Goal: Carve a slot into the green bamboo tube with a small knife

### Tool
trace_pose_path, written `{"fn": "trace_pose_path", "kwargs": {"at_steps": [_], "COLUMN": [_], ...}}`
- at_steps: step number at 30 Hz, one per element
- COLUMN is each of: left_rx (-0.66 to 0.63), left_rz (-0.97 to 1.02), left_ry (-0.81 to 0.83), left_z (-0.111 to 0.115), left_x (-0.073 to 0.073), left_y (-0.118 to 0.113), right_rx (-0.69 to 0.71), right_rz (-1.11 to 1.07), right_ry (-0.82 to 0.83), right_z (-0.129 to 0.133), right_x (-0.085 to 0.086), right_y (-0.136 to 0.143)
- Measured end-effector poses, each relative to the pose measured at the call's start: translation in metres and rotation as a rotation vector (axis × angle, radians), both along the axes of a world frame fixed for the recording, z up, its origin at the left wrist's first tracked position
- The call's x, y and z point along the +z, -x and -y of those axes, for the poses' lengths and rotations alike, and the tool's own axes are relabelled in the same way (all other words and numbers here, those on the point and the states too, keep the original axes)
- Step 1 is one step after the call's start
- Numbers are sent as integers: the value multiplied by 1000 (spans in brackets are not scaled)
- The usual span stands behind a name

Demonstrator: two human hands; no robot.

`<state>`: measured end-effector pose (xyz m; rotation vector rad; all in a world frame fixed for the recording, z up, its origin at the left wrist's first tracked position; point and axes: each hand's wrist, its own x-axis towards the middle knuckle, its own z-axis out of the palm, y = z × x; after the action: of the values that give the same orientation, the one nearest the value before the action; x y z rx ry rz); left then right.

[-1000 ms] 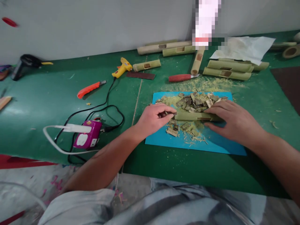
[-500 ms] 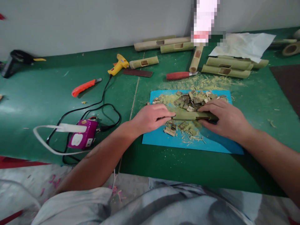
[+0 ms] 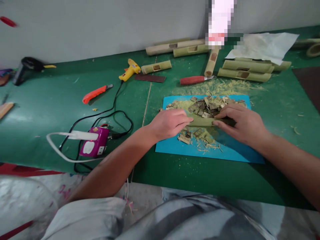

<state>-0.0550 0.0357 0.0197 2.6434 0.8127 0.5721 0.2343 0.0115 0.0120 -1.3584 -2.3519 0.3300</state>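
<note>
A pale green bamboo tube [image 3: 203, 121] lies crosswise between my hands, above a blue sheet [image 3: 172, 146]. Round its left end my left hand [image 3: 170, 122] is closed, the fingers hiding that end. My right hand [image 3: 241, 123] grips the right part between thumb and fingers, and its thumb lies over the near side. Behind the tube is a heap of bamboo chips [image 3: 208, 106] and pale dust. More chips and shavings [image 3: 200, 138] are scattered in front of it on the sheet.
Beyond the sheet are a red-handled knife [image 3: 193, 80], cut bamboo tubes [image 3: 245, 74], white paper [image 3: 265, 46] and a dark strip [image 3: 151, 78]. To the left lie a yellow glue gun [image 3: 130, 70], an orange cutter [image 3: 96, 93], cables and a purple power adapter [image 3: 93, 141].
The view has shifted slightly, so things sit further right. My right thumb now covers the notch in the tube that showed before. Both hands keep their hold.
</note>
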Motion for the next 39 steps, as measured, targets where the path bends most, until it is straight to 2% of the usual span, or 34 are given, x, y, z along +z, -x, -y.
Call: {"fn": "trace_pose_path", "kwargs": {"at_steps": [4,9,25,39], "left_rx": [-37,12,-5,17], "left_rz": [9,19,-4,104], "left_ry": [17,47,7,134], "left_z": [-2,-2,-3,-8], "left_x": [-2,-2,0,3], "left_y": [0,-3,-3,-4], "right_rx": [-1,-7,0,-20], "right_rz": [-6,-2,-39,-41], "right_ry": [2,-7,-46,-37], "right_z": [-1,-1,-3,-2], "right_x": [0,1,-2,-3], "right_y": [-1,0,-2,0]}}
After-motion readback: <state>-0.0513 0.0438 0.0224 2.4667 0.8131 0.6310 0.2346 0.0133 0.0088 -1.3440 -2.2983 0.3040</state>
